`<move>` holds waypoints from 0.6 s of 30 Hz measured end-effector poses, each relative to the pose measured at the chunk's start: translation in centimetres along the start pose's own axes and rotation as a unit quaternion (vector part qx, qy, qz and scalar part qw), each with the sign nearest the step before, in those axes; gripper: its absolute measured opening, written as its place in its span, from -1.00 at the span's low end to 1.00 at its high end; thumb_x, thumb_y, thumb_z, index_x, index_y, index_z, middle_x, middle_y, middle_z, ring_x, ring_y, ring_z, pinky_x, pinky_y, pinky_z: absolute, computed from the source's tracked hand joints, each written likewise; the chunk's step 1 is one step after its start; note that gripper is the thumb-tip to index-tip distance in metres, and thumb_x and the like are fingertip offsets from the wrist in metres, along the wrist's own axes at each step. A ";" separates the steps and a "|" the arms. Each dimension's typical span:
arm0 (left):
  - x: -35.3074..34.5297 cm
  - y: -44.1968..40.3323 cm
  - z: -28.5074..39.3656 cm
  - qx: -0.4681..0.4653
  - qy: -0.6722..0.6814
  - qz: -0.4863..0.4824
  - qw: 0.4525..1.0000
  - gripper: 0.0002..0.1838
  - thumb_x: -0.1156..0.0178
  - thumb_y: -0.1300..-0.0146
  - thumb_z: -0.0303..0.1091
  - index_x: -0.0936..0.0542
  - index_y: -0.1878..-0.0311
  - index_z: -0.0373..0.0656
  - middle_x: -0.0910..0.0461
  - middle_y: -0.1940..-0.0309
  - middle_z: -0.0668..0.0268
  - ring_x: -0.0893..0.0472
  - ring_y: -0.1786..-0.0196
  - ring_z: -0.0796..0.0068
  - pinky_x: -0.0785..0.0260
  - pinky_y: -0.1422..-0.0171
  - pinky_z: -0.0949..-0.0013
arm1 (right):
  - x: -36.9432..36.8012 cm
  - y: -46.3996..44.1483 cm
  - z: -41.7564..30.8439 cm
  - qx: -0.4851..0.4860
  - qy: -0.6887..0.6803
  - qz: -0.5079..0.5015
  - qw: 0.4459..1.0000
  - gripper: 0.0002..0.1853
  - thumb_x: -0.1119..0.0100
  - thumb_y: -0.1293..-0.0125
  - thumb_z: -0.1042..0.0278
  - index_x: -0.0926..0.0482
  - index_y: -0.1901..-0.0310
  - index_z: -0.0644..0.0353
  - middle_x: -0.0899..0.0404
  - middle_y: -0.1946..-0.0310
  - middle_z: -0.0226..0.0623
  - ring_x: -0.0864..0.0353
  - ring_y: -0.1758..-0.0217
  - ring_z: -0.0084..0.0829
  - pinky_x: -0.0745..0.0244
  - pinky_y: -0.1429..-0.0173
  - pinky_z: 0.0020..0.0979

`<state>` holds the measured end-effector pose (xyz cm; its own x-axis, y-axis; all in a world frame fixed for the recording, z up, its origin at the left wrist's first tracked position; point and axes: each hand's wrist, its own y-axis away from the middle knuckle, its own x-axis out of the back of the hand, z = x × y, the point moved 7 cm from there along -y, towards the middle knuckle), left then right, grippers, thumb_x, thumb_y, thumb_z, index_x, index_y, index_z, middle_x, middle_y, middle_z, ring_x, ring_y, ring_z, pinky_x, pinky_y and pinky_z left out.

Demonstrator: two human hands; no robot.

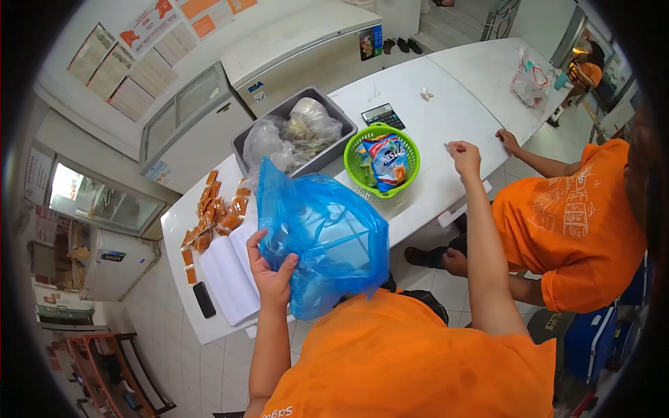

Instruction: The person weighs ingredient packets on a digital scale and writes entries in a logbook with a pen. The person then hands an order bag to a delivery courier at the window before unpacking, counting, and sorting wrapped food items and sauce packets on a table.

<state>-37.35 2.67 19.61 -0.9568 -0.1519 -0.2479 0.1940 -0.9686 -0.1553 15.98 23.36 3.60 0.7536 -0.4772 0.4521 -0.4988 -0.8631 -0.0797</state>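
Observation:
My left hand [275,273] grips a blue plastic bag [334,237] by its side, thumb in front and fingers behind. The bag hangs puffed out over the table's near edge. To the right, my raised right hand [465,160] has its fingers pinched together, with a small, clear-looking bit at the tips that is too small to name. Between the hands, a green basket [412,171] holds a blue Nestea pouch [387,161] and other packets. Behind the blue bag stands a grey tub [324,97] with clear plastic bags [306,129] inside.
On the white table [425,125] lie small orange-brown sachets [216,209], an open notebook [226,275], a phone [203,299] and a calculator [382,116]. A co-worker [571,223] in orange stands at right, one hand [511,141] by the table edge. Freezers [300,63] line the wall.

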 end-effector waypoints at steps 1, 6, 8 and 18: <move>0.4 -0.5 -1.3 0.001 0.005 -0.001 1.000 -0.14 -0.52 -0.18 -0.46 -0.20 -0.45 -0.08 -0.52 -0.20 0.12 -0.59 -0.13 0.37 -0.50 -0.20 0.33 | -0.8 -1.1 2.0 0.005 -0.026 0.007 1.000 -0.81 -0.37 -0.19 0.48 -0.77 0.14 0.23 -0.75 0.22 -0.16 -0.75 0.26 -0.36 -0.62 0.07 -0.35; 5.1 -0.6 -10.9 0.055 -0.318 0.040 0.946 -0.16 -0.50 -0.22 -0.31 -0.23 -0.47 -0.12 -0.49 -0.26 0.12 -0.55 -0.22 0.24 -0.46 -0.28 0.24 | -0.9 -0.9 4.0 -0.115 -0.038 0.067 0.990 -0.87 -0.34 -0.27 0.40 -0.73 0.22 0.26 -0.72 0.37 -0.22 -0.73 0.43 -0.36 -0.65 0.25 -0.31; 8.1 0.8 -14.1 -0.072 -0.610 0.138 0.777 -0.27 -0.48 -0.23 -0.28 -0.33 -0.40 -0.16 -0.52 -0.18 0.16 -0.57 -0.14 0.27 -0.47 -0.19 0.31 | 0.3 1.2 1.5 -0.202 -0.035 0.075 0.976 -0.83 -0.30 -0.34 0.32 -0.70 0.30 0.26 -0.69 0.50 -0.25 -0.72 0.48 -0.39 -0.62 0.32 -0.34; -7.0 -0.3 -11.9 -0.007 -0.581 -0.018 0.814 -0.24 -0.56 -0.10 -0.14 -0.34 -0.20 -0.31 -0.47 -0.01 -0.05 -0.50 -0.12 -0.11 -0.42 -0.11 0.03 | -15.4 29.9 -8.0 0.315 -0.030 -0.480 0.818 -0.79 -0.24 -0.30 0.38 -0.70 0.08 0.22 -0.74 0.23 -0.06 -0.71 0.12 -0.02 -0.58 -0.03 -0.05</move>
<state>-28.15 6.40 10.06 -0.5191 -0.2146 0.8273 0.1560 -0.9755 -0.1552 -13.98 6.20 1.38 0.6979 0.4792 0.5323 0.6404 -0.7503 -0.1641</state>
